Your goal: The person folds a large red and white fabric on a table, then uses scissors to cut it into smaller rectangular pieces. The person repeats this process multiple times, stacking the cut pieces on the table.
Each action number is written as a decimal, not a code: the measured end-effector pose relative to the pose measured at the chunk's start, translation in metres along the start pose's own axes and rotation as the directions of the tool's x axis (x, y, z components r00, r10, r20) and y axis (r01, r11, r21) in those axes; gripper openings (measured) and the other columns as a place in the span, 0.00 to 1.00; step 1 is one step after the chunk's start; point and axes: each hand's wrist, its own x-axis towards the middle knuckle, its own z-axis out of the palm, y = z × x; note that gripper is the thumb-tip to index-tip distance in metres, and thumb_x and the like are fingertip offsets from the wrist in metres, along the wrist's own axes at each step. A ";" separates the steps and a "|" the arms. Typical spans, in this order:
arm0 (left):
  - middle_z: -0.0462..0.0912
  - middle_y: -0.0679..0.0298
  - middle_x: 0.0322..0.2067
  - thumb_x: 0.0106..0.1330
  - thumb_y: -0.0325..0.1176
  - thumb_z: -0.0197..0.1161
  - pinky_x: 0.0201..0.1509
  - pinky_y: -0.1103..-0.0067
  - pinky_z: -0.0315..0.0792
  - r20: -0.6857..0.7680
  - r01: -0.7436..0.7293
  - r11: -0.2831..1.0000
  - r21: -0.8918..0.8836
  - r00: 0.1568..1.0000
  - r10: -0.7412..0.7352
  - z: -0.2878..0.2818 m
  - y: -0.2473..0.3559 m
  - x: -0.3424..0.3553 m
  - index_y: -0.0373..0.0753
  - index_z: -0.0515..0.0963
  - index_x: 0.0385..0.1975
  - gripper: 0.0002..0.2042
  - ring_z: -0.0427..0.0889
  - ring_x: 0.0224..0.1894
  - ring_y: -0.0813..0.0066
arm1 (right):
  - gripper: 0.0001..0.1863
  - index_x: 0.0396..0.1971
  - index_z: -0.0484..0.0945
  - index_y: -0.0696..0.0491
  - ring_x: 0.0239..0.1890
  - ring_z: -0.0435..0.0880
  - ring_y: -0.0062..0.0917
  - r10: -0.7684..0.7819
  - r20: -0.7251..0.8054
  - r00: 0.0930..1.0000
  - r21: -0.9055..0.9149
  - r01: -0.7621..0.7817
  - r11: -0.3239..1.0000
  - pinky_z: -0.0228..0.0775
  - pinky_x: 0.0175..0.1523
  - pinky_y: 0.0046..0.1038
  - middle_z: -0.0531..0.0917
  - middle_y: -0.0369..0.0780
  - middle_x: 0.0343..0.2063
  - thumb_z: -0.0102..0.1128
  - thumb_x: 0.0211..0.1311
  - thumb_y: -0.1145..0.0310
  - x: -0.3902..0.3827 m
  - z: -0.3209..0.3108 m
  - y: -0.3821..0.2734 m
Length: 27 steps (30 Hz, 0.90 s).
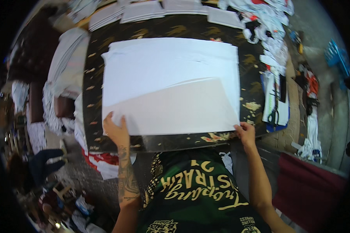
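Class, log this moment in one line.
left hand: on sheet, near-left | right hand: at sheet's near-right corner | scissors: right of sheet

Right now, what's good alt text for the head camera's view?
A person's left hand and right hand rest at the near corners of a pale sheet lying over white cloth on a dark, worn table. Folded white stacks line the far edge; scissors lie at right.
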 end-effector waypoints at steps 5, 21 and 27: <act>0.74 0.51 0.64 0.66 0.33 0.74 0.73 0.58 0.65 0.324 -0.385 0.807 -0.448 0.771 0.548 0.103 0.179 -0.014 0.38 0.75 0.66 0.28 0.71 0.68 0.50 | 0.16 0.49 0.86 0.59 0.39 0.90 0.45 -0.344 -0.032 0.939 -0.487 0.286 0.826 0.81 0.46 0.42 0.89 0.50 0.36 0.72 0.66 0.66 -0.034 0.020 -0.053; 0.84 0.58 0.53 0.64 0.29 0.69 0.72 0.59 0.66 0.659 -0.924 0.134 -0.358 -0.148 0.738 0.266 0.436 0.103 0.46 0.92 0.38 0.07 0.75 0.65 0.60 | 0.16 0.28 0.80 0.60 0.27 0.78 0.40 -0.160 -0.009 0.987 -0.323 0.149 0.935 0.70 0.36 0.39 0.78 0.45 0.25 0.74 0.67 0.64 -0.019 -0.010 -0.013; 0.81 0.56 0.55 0.63 0.33 0.72 0.71 0.57 0.66 0.261 -0.823 0.411 -0.391 0.330 0.907 0.216 0.400 0.054 0.42 0.83 0.53 0.17 0.75 0.64 0.53 | 0.18 0.25 0.78 0.61 0.22 0.76 0.33 -0.157 -0.008 0.988 -0.206 0.152 0.967 0.69 0.32 0.36 0.76 0.43 0.21 0.75 0.66 0.64 -0.008 -0.010 -0.022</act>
